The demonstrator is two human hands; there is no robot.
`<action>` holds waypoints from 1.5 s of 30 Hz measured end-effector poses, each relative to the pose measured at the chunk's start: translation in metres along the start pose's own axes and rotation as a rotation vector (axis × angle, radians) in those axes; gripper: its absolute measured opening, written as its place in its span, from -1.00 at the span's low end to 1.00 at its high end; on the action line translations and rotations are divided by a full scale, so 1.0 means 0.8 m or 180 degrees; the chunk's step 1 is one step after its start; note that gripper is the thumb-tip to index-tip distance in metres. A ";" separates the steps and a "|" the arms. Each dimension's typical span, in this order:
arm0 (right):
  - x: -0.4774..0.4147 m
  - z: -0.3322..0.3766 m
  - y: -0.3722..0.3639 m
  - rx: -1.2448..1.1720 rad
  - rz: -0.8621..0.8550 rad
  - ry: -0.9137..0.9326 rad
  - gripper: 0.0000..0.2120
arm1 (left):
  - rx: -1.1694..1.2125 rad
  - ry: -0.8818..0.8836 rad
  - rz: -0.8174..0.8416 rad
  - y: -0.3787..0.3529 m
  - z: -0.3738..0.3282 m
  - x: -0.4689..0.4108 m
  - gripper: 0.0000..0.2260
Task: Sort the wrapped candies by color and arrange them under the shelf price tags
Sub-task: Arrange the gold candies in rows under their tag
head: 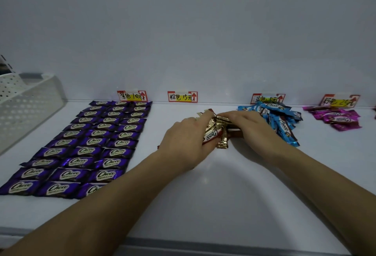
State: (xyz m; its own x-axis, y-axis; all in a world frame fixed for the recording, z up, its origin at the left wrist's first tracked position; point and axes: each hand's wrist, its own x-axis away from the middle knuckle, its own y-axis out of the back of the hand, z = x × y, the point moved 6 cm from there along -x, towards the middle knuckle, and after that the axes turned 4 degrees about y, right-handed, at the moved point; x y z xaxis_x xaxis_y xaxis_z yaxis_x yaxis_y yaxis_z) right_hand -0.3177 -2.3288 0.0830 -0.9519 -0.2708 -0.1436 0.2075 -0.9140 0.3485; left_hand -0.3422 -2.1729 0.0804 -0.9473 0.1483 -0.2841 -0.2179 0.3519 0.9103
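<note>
Purple candies [87, 145] lie in three neat columns under the leftmost price tag [131, 95]. A bunch of gold-brown candies [216, 131] sits in the shelf's middle, below and right of the second price tag [182, 97]. My left hand [187, 135] grips the bunch from the left. My right hand [248, 122] lies over its right side with fingers curled on the wrappers. Blue candies [276, 119] are heaped under the third tag [268, 99]. Pink candies [337, 117] lie loose under the fourth tag [339, 101].
A white perforated basket [26, 101] stands at the far left of the white shelf [203, 194]. The shelf's front edge [183, 243] runs along the bottom. The back wall rises right behind the tags.
</note>
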 end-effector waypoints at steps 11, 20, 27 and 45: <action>0.002 0.012 0.006 0.0430 -0.0109 0.0634 -0.75 | 0.1241 0.0321 -0.0198 0.019 0.011 0.026 -0.80; 0.002 0.016 0.030 0.0141 -0.0620 0.0791 -0.84 | 0.1670 0.0363 -0.0409 0.032 0.017 0.028 -0.82; 0.007 0.030 0.034 0.0534 -0.0864 0.1352 -0.75 | 0.2679 0.0635 -0.0817 0.054 0.033 0.021 -0.88; -0.075 0.078 -0.070 0.1469 -0.0587 0.1381 -0.67 | 0.2475 0.0758 -0.0678 0.160 0.160 0.001 -0.75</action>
State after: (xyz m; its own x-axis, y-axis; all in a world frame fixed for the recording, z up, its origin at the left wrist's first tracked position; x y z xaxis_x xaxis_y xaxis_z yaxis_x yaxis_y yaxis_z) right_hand -0.2864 -2.2424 0.1296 -0.7653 -0.3075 -0.5655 -0.1602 -0.7599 0.6300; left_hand -0.3406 -2.0095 0.1585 -0.9475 -0.1618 -0.2757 -0.2563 0.8998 0.3530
